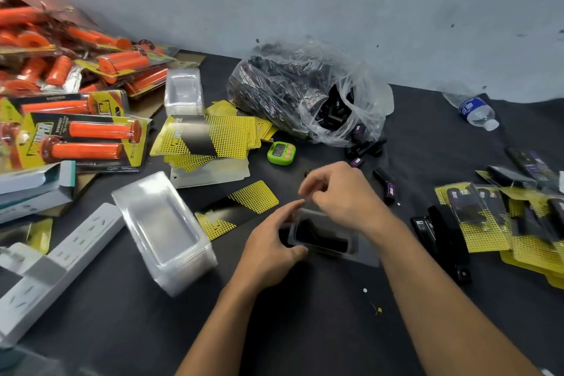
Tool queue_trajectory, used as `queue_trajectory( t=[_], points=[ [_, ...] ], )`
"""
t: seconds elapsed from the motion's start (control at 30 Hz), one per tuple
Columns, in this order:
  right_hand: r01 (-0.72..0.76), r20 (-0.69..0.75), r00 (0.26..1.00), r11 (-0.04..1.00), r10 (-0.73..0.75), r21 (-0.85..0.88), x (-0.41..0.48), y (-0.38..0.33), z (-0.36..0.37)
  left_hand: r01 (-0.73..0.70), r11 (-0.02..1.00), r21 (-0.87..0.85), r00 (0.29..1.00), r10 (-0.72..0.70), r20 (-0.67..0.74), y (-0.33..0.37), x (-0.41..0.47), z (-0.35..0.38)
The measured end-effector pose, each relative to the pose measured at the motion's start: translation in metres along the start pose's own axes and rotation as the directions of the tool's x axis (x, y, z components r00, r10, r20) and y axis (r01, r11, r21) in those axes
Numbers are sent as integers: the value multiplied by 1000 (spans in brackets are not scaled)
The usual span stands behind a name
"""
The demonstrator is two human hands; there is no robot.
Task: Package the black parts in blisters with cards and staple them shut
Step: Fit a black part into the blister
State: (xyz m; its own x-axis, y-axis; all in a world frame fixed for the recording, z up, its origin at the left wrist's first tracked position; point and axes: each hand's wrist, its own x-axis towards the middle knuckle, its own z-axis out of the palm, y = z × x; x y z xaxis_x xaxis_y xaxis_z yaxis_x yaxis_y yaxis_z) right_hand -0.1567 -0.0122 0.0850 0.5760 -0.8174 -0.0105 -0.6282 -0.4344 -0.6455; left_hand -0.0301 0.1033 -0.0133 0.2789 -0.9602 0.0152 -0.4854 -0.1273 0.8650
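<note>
blister held at table centre

a stack of empty blisters (164, 232) stands at left, a loose card (241, 207) just right of it. the left hand (271, 241) grips the left end of the clear blister (364, 256), black parts (319, 238) inside. the right hand (338, 195) hovers over it, fingertips pinched narrow; whether they hold anything is blurred. a stapler (448, 241) lies at right.

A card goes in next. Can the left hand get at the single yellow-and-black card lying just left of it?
Probably yes. The card lies bare, close to the left hand, with nothing between. That hand holds the blister, so it must let go first.
</note>
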Motion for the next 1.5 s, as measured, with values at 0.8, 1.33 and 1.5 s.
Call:
queue_trajectory(
  t=[0.8,1.33,1.5],
  points=[
    [-235,150,958,371,243,899,-71,44,-1,230,550,-803,972,-99,211,42,8,3],
    [-483,487,872,-66,45,873,-83,62,-1,263,611,-746,962,-112,248,52,9,12],
    [-468,470,877,-43,100,882,-78,65,1,264,547,-794,965,-150,217,49,9,22]
  ],
)
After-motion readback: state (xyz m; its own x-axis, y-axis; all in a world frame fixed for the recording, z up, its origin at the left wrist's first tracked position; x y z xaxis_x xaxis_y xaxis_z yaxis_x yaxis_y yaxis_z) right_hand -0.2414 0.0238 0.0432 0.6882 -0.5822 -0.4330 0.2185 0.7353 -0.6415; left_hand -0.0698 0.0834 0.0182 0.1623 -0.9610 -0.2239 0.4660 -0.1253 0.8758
